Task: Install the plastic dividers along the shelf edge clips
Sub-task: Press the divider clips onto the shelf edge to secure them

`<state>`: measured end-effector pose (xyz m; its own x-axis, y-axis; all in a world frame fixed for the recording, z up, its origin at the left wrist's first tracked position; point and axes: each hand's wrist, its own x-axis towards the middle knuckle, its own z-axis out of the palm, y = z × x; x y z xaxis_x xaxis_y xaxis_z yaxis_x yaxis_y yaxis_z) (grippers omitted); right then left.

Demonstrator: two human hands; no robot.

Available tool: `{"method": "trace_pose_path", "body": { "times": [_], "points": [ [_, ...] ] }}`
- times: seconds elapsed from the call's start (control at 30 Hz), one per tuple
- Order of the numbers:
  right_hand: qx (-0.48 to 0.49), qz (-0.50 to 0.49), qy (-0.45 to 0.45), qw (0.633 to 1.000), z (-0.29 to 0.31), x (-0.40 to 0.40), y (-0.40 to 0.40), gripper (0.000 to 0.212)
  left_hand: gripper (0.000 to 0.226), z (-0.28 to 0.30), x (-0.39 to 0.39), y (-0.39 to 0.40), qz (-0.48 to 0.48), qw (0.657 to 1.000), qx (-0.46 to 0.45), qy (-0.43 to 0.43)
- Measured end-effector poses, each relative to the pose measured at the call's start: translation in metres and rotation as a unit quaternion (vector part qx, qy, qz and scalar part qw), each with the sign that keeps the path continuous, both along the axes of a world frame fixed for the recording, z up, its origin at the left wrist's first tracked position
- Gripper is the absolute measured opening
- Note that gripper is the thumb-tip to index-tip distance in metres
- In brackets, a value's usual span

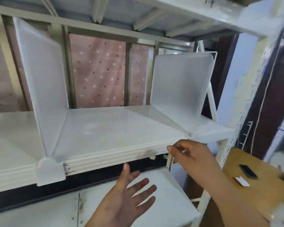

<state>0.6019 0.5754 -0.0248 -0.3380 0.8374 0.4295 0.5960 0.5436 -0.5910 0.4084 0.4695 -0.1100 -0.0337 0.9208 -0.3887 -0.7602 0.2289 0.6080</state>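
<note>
Two translucent white plastic dividers stand upright on the white shelf. The left divider ends at the front in a white edge clip seated over the shelf's ribbed front edge. The right divider runs back from the front edge near my right hand. My right hand pinches a small clear plastic clip piece that hangs just below the shelf edge. Palm up with fingers spread, my left hand hovers empty below the shelf front.
A lower white shelf lies under my hands. The shelf above closes in overhead. At the right stand a perforated upright post and a wooden table with a dark phone-like object and a small white card.
</note>
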Motion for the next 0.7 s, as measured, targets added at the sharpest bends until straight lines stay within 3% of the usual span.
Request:
{"method": "trace_pose_path", "body": {
  "times": [0.13,0.3,0.47,0.6,0.7],
  "points": [
    [0.021,-0.072,-0.046,0.996,0.008,0.056,0.030,0.032,0.106,0.016,0.046,0.045,-0.047,0.999,0.006,-0.011],
    [-0.009,-0.096,-0.096,0.991,0.013,0.097,0.073,0.048,0.130,0.033,0.086,0.102,-0.071,0.995,0.035,-0.056],
    [-0.021,-0.070,-0.174,0.982,0.017,0.109,0.117,0.064,0.142,0.028,0.111,0.147,-0.045,0.993,0.046,-0.102],
    [-0.023,0.001,-0.228,0.973,0.017,0.102,0.152,0.073,0.131,0.019,0.129,0.173,-0.005,0.992,0.049,-0.117],
    [-0.024,0.028,-0.246,0.969,0.018,0.099,0.173,0.075,0.136,0.016,0.136,0.186,0.017,0.986,0.085,-0.139]
  ]
}}
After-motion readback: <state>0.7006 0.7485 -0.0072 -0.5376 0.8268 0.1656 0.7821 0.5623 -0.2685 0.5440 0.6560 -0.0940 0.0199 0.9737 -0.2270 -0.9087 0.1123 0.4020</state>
